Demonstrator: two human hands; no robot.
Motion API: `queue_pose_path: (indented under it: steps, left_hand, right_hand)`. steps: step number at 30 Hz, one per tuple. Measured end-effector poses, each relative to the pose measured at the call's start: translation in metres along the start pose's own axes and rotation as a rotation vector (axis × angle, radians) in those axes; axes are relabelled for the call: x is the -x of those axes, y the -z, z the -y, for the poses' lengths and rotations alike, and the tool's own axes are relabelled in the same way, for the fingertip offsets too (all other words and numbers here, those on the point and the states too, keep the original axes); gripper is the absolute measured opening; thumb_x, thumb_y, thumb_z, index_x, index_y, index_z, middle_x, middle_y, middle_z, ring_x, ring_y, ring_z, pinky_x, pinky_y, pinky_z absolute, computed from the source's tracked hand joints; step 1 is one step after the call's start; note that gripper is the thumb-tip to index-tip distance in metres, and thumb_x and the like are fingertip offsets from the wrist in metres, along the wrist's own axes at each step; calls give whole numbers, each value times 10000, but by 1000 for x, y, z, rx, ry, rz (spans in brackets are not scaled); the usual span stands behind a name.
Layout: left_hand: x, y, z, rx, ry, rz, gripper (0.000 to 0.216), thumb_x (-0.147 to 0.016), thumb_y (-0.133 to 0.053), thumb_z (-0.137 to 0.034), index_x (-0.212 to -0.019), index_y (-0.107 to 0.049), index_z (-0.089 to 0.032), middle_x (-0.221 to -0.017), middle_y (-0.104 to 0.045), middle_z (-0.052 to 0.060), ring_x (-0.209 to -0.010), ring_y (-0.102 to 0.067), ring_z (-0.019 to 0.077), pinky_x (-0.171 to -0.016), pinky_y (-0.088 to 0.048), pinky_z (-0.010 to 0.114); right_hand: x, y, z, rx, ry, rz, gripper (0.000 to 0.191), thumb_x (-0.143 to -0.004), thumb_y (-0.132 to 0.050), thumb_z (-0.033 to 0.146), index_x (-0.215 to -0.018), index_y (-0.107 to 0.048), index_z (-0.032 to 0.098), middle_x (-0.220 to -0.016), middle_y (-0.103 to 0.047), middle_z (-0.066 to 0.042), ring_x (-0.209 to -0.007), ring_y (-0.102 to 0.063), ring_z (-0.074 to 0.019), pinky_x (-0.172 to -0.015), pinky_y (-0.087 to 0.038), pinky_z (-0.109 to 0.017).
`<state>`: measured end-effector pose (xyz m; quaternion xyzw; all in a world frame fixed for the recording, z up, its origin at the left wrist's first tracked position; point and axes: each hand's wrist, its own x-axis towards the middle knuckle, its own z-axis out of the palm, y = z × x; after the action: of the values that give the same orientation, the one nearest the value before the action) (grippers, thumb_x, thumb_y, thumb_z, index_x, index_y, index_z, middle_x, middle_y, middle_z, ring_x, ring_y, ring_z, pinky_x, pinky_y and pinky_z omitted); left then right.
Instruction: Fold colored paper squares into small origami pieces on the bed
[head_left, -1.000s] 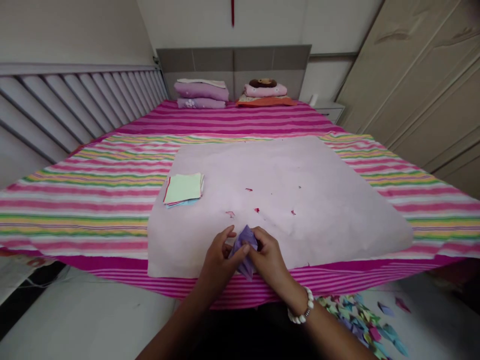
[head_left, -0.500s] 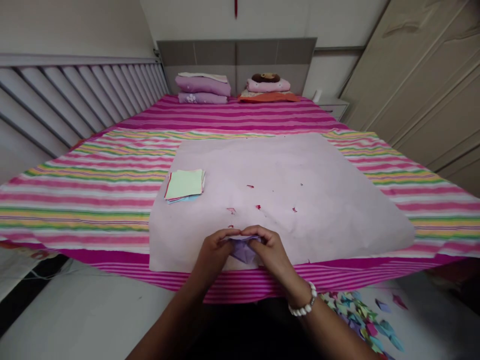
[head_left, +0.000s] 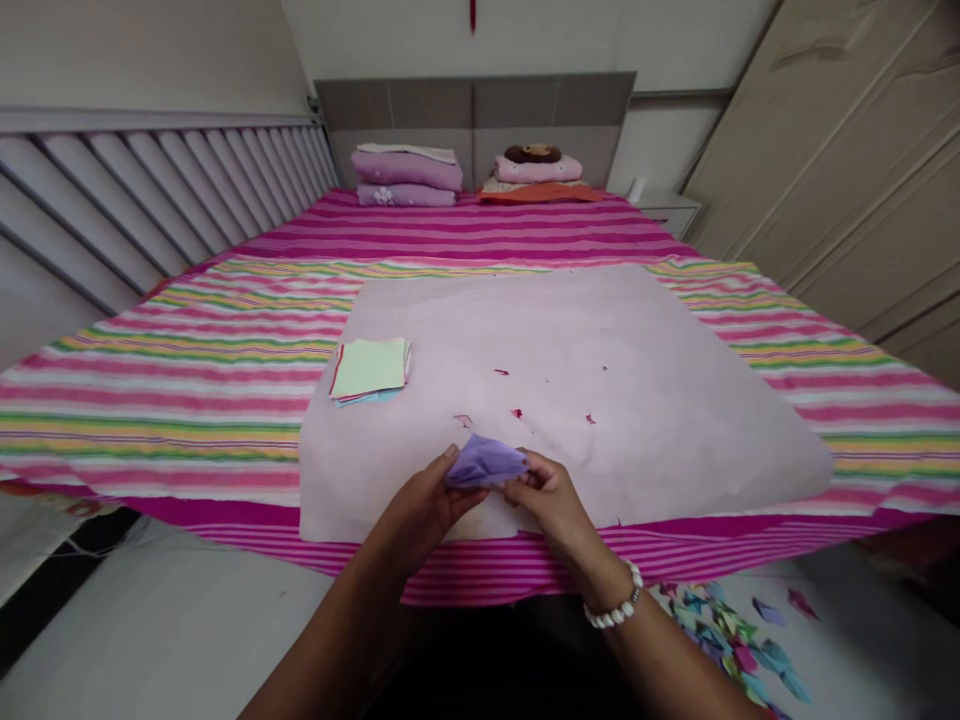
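Note:
A folded purple origami paper is held between both hands, just above the near edge of a pale sheet. My left hand pinches its left end, thumb on top and fingers beneath. At the right corner, my right hand grips the paper between thumb and fingers; a white bead bracelet circles that wrist. Small red marks or scraps dot the sheet beyond the hands. To the left lies a stack of square coloured papers, pale green on top.
The sheet lies on a bed with a striped cover. Folded purple bedding and pink bedding stand by the headboard. Many small folded paper pieces are heaped on the floor at lower right. A railing runs along the left.
The purple paper has been lifted a little and turned, from a point facing down to a flatter shape with its peak upward. Both hands have shifted their grip to its ends.

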<state>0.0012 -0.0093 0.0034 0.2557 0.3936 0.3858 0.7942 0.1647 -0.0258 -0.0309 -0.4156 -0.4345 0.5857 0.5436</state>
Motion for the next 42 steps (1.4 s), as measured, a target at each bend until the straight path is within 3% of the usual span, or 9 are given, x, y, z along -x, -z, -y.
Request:
queue_pose_path:
  steps: [4,7,9,15,20,25,30,37,42]
  left_hand:
    - [1,6,1,-275,-21,-5,477,-763,-616,-575,-910,-699,-129,-792,-714,77,-759,-668,181,-744,-512,302]
    - [1,11,1,-497,-277,-51,575,-608,-813,-404,-1102,-641,-165,-1034,-698,96,-981,-640,237,-863,-480,343]
    - [1,12,1,-500,-403,-69,700,-560,-851,-275,-1198,-571,-207,-1215,-628,110,-1072,-608,261,-914,-464,378]
    - [1,9,0,-437,-611,26,266,-645,-786,-160,-861,-632,-173,-1333,-523,106,-1139,-570,242,-943,-470,355]
    - [1,10,2,-491,-676,66,327,-704,-744,-152,-1003,-624,-203,-1329,-501,107,-1110,-579,224,-928,-489,362]
    - [3,12,2,-616,-732,56,114,-743,-715,-153,-832,-647,-170,-1274,-523,118,-1186,-519,253,-931,-477,339]
    - [3,13,0,-545,-730,70,317,-728,-729,-147,-1017,-612,-199,-1319,-486,114,-1082,-588,215,-907,-497,346]
    - [-1,13,1,-555,-674,60,334,-689,-758,-173,-991,-618,-196,-1333,-484,115,-1095,-584,223,-918,-493,353]
    - [2,16,-3,-659,-775,-5,357,-674,-776,-185,-997,-628,-216,-1406,-425,115,-1181,-531,255,-963,-466,378]
  right_hand:
    - [0,1,0,55,-23,-100,239,-680,-769,369,-674,-649,163,-485,-504,60,-453,-420,-83,-472,-317,-218]
    - [1,0,1,18,-38,-101,253,-678,-771,378,-660,-633,167,-483,-549,47,-442,-447,-88,-474,-344,-221]
    - [3,-2,1,1,-45,-84,260,-679,-770,383,-650,-626,169,-483,-575,37,-437,-462,-91,-474,-361,-222]
    - [6,-6,1,-5,-39,-58,224,-671,-781,354,-649,-654,171,-499,-620,18,-461,-522,-108,-501,-414,-232]
    - [7,-7,1,-46,-43,-65,217,-643,-800,353,-669,-673,178,-531,-648,10,-483,-555,-124,-516,-449,-250]
    - [8,-8,0,-69,-47,-53,195,-658,-797,329,-703,-688,174,-548,-659,6,-501,-568,-122,-541,-456,-249]
    - [7,-9,-1,-58,-42,-45,188,-665,-793,323,-678,-684,171,-538,-657,6,-493,-560,-114,-528,-444,-236]
    - [8,-8,-2,-59,-54,-41,196,-651,-798,328,-708,-696,171,-544,-657,5,-496,-568,-124,-525,-457,-248]
    - [7,-7,-3,-49,-53,-58,199,-643,-802,333,-681,-684,177,-534,-654,8,-486,-563,-122,-514,-457,-247]
